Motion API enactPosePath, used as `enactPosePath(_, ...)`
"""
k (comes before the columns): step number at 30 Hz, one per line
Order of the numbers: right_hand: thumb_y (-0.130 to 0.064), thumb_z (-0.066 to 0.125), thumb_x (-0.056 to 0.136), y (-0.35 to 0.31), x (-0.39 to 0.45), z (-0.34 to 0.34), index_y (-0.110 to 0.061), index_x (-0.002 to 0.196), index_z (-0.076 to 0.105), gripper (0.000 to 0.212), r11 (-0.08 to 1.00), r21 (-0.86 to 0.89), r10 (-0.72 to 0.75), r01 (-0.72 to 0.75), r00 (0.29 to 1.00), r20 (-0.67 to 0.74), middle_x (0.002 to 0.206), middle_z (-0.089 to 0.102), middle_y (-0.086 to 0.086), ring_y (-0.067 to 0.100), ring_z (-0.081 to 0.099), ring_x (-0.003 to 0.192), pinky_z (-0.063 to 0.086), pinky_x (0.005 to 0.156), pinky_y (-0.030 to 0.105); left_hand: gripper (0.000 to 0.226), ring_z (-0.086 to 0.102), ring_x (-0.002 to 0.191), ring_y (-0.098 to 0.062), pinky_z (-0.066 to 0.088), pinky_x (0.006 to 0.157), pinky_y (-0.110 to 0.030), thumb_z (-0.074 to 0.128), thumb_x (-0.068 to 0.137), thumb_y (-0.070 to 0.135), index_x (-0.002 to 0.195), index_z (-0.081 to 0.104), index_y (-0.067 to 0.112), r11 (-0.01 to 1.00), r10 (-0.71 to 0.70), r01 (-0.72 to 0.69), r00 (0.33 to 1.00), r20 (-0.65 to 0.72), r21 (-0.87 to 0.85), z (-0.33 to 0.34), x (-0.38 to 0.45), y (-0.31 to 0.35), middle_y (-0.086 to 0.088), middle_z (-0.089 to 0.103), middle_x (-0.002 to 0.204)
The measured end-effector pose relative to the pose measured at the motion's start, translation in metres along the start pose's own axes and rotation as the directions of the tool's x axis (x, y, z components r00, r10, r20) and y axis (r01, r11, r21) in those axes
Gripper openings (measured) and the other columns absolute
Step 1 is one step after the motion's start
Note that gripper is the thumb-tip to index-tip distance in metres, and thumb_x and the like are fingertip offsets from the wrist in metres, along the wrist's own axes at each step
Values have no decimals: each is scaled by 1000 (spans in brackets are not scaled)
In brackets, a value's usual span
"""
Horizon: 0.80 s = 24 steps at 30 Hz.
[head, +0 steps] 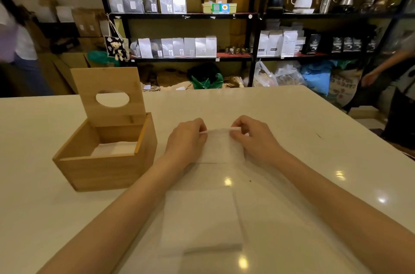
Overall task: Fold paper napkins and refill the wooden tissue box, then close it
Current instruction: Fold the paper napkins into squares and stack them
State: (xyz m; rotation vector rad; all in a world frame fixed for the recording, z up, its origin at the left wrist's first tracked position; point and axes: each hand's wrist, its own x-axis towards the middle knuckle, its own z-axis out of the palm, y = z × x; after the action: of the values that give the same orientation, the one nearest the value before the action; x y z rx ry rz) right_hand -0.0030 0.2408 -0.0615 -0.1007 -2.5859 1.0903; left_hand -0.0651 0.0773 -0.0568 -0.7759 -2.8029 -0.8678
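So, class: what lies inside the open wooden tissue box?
White folded napkins lie at the bottom of the wooden tissue box. The front wall hides their near part, so their number stays unknown.

The white table point(292, 116) carries a wooden tissue box point(105, 168) and 2 napkins point(222, 150), point(202, 222).

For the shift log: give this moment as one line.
phase: folding | left hand and right hand: pinching white paper napkin | square wooden tissue box: lid up, napkins inside | stack of white napkins: nearer

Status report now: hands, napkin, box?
Left hand and right hand pinching napkin far edge. Wooden box open, napkins inside. Nothing in the way.
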Motion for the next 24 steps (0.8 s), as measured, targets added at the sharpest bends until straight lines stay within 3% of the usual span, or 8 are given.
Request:
enactPosePath(3,-16,59,85,-15,-4,-15,-13,87,63,5,997,59,-55,58,997,-48,80,65,-1,22,60,80,47,72,28,13,55,87,-17,43,70,-23,52,90,18,98,61,15,989,33,-40,998,-47,-145,-17,-8,5,1,61,94)
enactPosePath(6,-16,61,84,-32,-16,-30,-15,86,67,6,981,165,-84,98,993,-86,81,70,5,22,65,80,50,76,32,16,53,85,-11,41,65,-12,54,90,19,102,62,15,979,80,-94,993,-86,-182,-42,-21,12,6,58,92)
enactPosePath(9,-12,60,85,-49,-34,-39,-19,84,66,9,949,294,-100,111,994,-54,71,68,-2,4,62,65,49,65,17,11,59,85,-12,51,73,-24,56,88,22,95,65,21,964,106,-129,988,-110,-231,-66,-41,15,10,63,88)
enactPosePath(11,-11,61,85,-58,-45,-40,-17,85,67,9,934,346,-80,83,997,-22,66,68,-6,3,59,62,48,58,14,8,61,82,-7,52,66,-20,57,88,22,91,64,25,944,90,-104,994,-58,-315,-81,-55,16,15,62,85)
enactPosePath(14,-12,62,84,-65,-60,-37,-19,81,68,8,908,419,-22,1,999,45,68,69,-3,14,59,65,49,61,23,10,62,66,-7,51,49,-12,58,86,19,92,66,22,906,26,9,997,77,-423,-95,-76,13,7,66,81)
enactPosePath(17,-14,63,83,-67,-73,-29,-15,82,68,6,896,432,30,-103,985,171,76,68,9,21,59,66,47,59,26,10,63,54,-4,49,44,-11,60,84,16,88,69,19,853,-68,193,962,263,-484,-96,-92,3,0,70,74)
enactPosePath(19,-14,64,82,-64,-81,-22,-15,80,69,5,901,399,71,-169,966,249,66,66,5,14,56,56,44,52,22,10,62,49,-2,48,42,-12,61,83,15,81,69,21,827,-111,277,933,342,-489,-91,-100,-6,3,70,65)
enactPosePath(24,-11,66,81,-55,-94,-4,-13,75,69,8,892,368,151,-262,940,305,53,55,6,11,46,44,35,46,22,9,60,47,-3,47,40,-14,62,84,13,84,70,15,828,-119,317,905,408,-463,-75,-111,-21,-3,69,68)
